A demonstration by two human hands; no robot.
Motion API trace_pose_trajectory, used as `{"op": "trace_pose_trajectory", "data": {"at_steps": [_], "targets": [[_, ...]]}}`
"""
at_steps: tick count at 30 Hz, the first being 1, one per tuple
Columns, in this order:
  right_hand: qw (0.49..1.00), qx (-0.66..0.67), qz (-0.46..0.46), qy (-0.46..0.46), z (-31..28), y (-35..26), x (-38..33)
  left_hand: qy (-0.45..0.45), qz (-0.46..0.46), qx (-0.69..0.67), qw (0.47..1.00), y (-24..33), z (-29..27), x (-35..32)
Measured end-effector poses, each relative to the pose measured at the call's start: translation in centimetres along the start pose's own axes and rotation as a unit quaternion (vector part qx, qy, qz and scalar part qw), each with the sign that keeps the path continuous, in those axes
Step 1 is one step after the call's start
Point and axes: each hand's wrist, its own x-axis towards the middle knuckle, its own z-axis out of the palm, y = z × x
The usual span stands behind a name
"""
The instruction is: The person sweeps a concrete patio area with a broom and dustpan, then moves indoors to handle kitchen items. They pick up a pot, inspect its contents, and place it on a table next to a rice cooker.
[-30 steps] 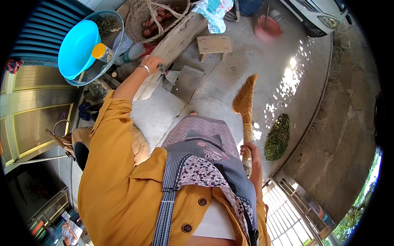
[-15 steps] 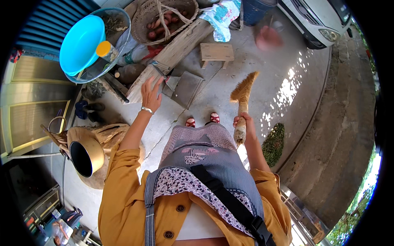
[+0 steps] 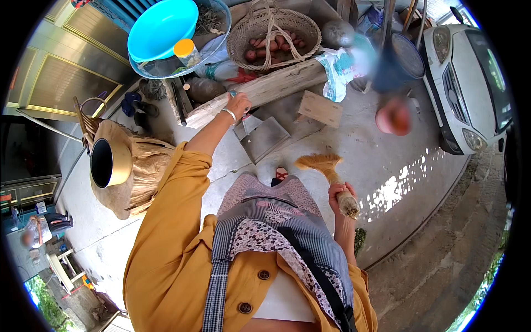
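My right hand [image 3: 337, 195] is wrapped round the thick handle of a short straw hand broom [image 3: 319, 164], its bristles fanned out away from me. At the left, my left hand [image 3: 239, 105] is stretched forward with its fingers curled round the handle of a grey metal dustpan [image 3: 265, 139]. The palm hides most of that handle. On the concrete floor lies the dustpan's flat pan, beside a long squared timber beam [image 3: 271, 87].
Beyond the beam stand a wicker basket [image 3: 239, 41] of reddish tubers and a bright blue basin [image 3: 160, 33]. A small wooden stool [image 3: 321, 109] is to the right of the dustpan. A pot [image 3: 119, 161] sits on a wooden stump at left. A car [image 3: 456, 83] is parked at far right.
My left hand has gone from spread fingers to closing round the dustpan's handle. The broom in my right hand has swung so its bristles point further left. My view has shifted.
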Motion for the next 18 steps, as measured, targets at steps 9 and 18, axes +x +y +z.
{"op": "trace_pose_trajectory", "data": {"at_steps": [9, 18], "targets": [[0.998, -0.057, 0.01, -0.002, 4.4, -3.8, 0.4, -0.005, 0.075, 0.009, 0.997, -1.0, 0.2, -0.7], [0.987, -0.071, -0.12, 0.078, 8.4, -4.3, 7.2, -0.029, -0.012, 0.099, 0.995, 0.8, 2.0, 2.1]]}}
